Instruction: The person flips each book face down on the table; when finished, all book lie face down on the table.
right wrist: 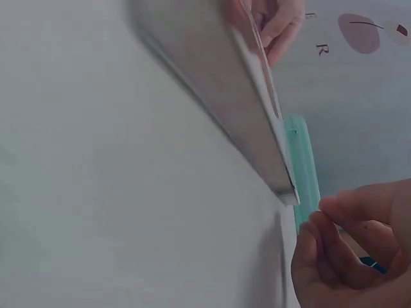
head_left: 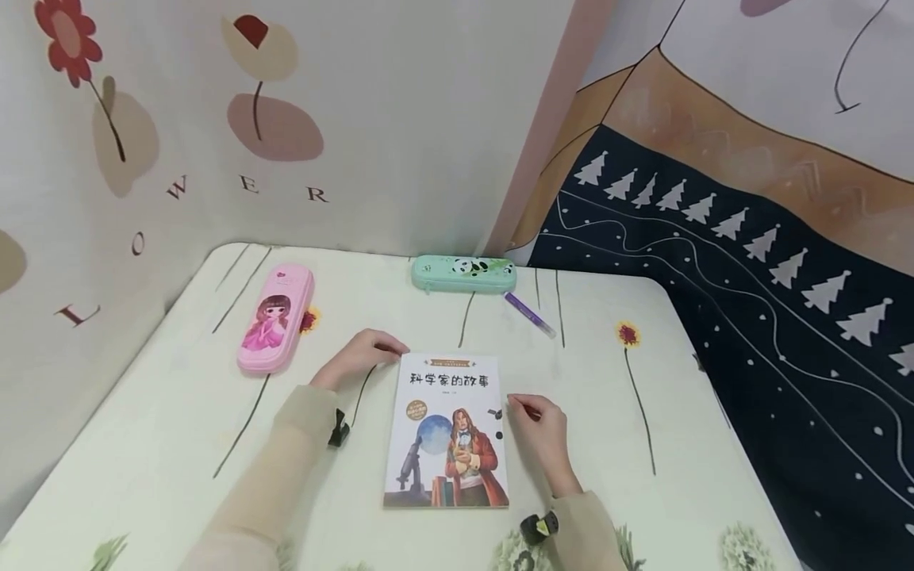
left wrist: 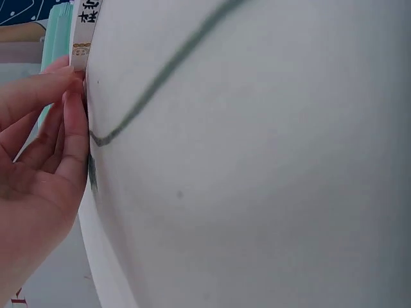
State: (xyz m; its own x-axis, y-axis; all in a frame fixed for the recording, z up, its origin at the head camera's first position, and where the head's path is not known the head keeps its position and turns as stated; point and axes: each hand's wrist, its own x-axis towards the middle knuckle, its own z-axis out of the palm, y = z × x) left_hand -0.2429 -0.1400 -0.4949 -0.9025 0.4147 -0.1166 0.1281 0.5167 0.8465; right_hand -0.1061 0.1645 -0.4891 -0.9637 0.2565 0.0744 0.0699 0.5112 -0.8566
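A paperback book with a white cover lies face up on the table, showing a long-haired figure in a red coat, a telescope and a blue globe. My left hand is at its top left corner. In the left wrist view, the thumb and fingers of this left hand pinch the end of the book's spine. Beside the right edge of the cover is my right hand, slightly apart from it. The right wrist view shows that right hand with fingers curled, thumb against fingertip, holding nothing.
A pink pencil case with a doll picture lies at the left. Toward the back edge are a green panda pencil case and a purple pen. The pale flowered tablecloth ends beside a hanging curtain.
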